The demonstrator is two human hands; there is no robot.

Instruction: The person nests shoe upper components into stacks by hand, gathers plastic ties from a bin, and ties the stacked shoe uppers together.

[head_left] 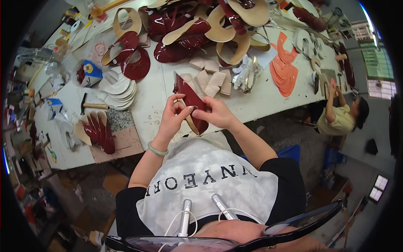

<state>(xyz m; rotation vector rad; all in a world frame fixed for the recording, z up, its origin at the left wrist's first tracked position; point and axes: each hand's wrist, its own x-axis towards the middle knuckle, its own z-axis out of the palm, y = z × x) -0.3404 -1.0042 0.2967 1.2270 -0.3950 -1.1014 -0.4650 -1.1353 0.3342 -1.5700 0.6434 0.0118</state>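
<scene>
I look down on a long white surface (151,101) in a crowded workshop, and I place everything from the dark red shoe piece (191,101) held over its near edge. Far beyond that piece, at the top of the surface, lies the biggest mass, a heap of glossy dark red uppers and tan insoles (201,25). To the right of the piece, past the far end of the surface, a co-worker in a yellow top (336,117) bends over more parts, and a fan of orange cut-outs (284,67) lies nearer. Left of the piece sits a stack of white insoles (117,86), and lower left a small bundle of red and tan soles (97,130) rests on a brown board. Just behind the piece are beige padded blocks (212,77). My left hand (172,115), a pale green bangle (157,149) on its wrist, pinches the piece's left edge with its fingers; my right hand (216,113) closes its fingers on the right side, both touching it.
</scene>
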